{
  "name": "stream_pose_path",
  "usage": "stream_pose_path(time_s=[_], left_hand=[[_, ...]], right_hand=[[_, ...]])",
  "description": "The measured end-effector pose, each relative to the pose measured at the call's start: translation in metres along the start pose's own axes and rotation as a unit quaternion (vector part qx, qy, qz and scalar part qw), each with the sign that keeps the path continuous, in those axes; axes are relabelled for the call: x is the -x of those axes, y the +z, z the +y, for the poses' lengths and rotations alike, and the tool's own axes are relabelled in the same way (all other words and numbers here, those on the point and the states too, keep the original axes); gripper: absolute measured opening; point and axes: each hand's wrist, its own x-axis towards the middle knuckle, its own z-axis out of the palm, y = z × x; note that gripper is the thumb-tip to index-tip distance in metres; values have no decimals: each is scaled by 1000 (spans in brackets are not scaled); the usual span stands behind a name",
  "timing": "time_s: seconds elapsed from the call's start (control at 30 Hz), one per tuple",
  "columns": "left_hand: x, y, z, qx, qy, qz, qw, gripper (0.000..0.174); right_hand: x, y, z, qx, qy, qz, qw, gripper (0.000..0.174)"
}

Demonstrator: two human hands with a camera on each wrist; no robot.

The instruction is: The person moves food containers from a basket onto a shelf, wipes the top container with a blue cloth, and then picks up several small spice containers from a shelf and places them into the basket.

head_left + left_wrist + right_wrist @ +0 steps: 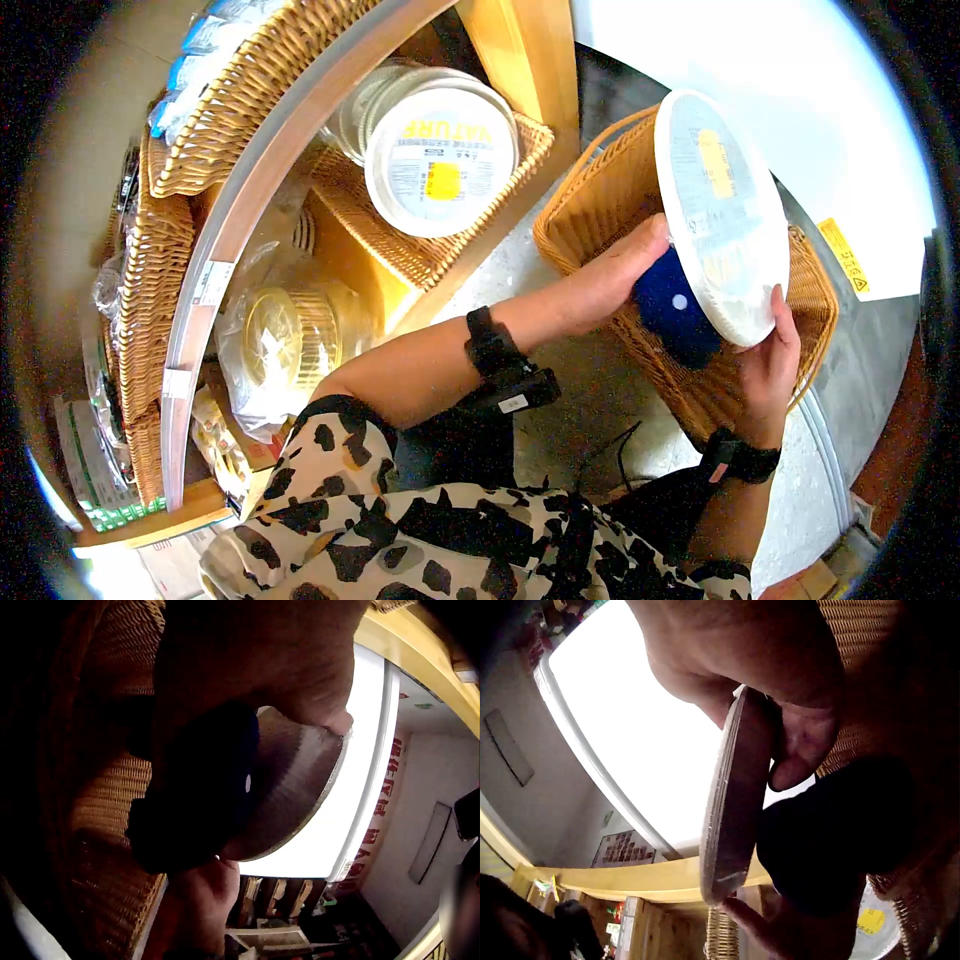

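Observation:
A flat round pack of white plates, with a pale label and a yellow sticker, stands tilted over a wicker basket. My left hand grips its left edge, thumb at the rim. At the lower right edge, my right hand pinches the pack between thumb and fingers. Seen edge-on in the right wrist view, the pack shows layered rims. A dark blue rounded thing with a white dot lies right behind the pack, beside my left palm; its kind is unclear. My left fingers are mostly hidden.
A wicker basket on the wooden shelf holds similar round packs. Below it sits a clear-bagged yellowish container. Another wicker basket stands left of the curved shelf edge. A white surface lies beyond the hands.

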Motion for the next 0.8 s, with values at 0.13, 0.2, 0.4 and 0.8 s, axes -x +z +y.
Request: stream_pose_path(time_s=[0.13, 0.2, 0.4, 0.8], left_hand=[[2, 0, 1, 117, -39, -35, 992, 66], [3, -3, 0, 95, -30, -24, 995, 63], [6, -7, 12, 10, -87, 61, 994, 44], [5, -14, 13, 125, -152, -4, 980, 47]], right_hand=[[-3, 5, 5, 14, 1, 56, 998, 42], [-8, -9, 6, 46, -6, 24, 999, 45], [0, -5, 16, 134, -50, -32, 989, 46], [-8, -14, 39, 419, -73, -61, 903, 50]])
